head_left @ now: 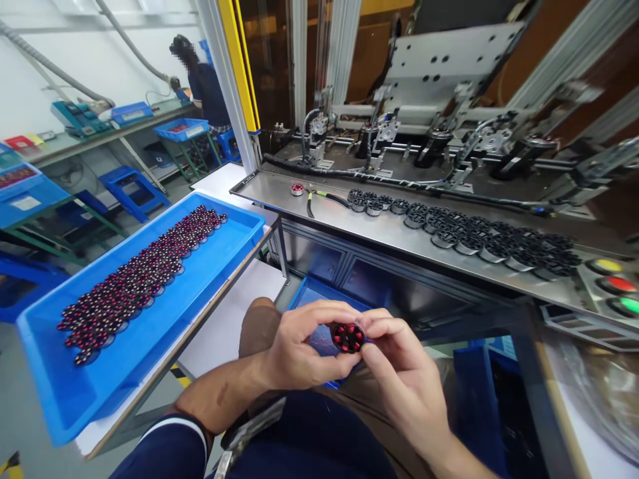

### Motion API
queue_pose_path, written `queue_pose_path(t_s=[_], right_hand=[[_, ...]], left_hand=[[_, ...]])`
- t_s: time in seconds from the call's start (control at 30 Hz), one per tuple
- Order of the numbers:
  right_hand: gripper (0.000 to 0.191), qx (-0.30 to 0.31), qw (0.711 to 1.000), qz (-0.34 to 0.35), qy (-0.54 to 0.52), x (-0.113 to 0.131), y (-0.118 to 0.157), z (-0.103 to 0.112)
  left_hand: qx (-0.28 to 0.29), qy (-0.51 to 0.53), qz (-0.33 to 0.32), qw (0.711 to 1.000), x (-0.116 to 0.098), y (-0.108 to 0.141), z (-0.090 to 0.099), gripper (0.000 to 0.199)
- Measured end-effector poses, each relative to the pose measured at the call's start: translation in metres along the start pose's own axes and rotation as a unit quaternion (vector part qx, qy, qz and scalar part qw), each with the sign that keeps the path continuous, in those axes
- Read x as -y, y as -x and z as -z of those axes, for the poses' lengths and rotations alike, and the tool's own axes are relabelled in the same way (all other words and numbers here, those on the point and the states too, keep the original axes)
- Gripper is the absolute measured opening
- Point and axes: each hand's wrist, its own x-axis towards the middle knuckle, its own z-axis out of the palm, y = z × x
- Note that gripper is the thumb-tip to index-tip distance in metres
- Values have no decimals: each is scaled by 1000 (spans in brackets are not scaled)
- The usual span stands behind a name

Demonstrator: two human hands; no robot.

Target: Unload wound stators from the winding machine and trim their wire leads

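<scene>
Both hands pinched one small round coil part in front of the lap.

Left hand (pixel 299 346) and right hand (pixel 399 372) closed fingertips on the coil part (pixel 348 337), face turned up toward the eyes, probably for checking. At 10 o'clock, a blue tray (pixel 219 259) held matching parts in rows within reach. At 1 o'clock, black rings (pixel 479 236) lined the metal shelf (pixel 349 223) beside pliers (pixel 319 197).

glossy blue plastic tray (pixel 234 249), brushed metal shelf (pixel 379 229), shiny red-wound stator (pixel 348 337), matt black plastic rings (pixel 479 236)
</scene>
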Motion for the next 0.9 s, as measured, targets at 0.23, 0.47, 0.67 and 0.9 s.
queue_pose_path(t_s=[0.23,0.47,0.67,0.9], right_hand=[[30,-78,996,-32,9,-20,6,-5],[20,-55,990,111,65,-13,-2,4],[15,-64,989,93,97,-3,-11,-1],[23,-69,997,15,-37,-18,-8,2]], left_hand=[[-14,-40,0,999,0,1,0,40],[4,-77,-17,997,-2,-2,3,38],[20,-87,-12,996,-3,-1,4,38],[-21,36,108,993,0,2,4,39]])
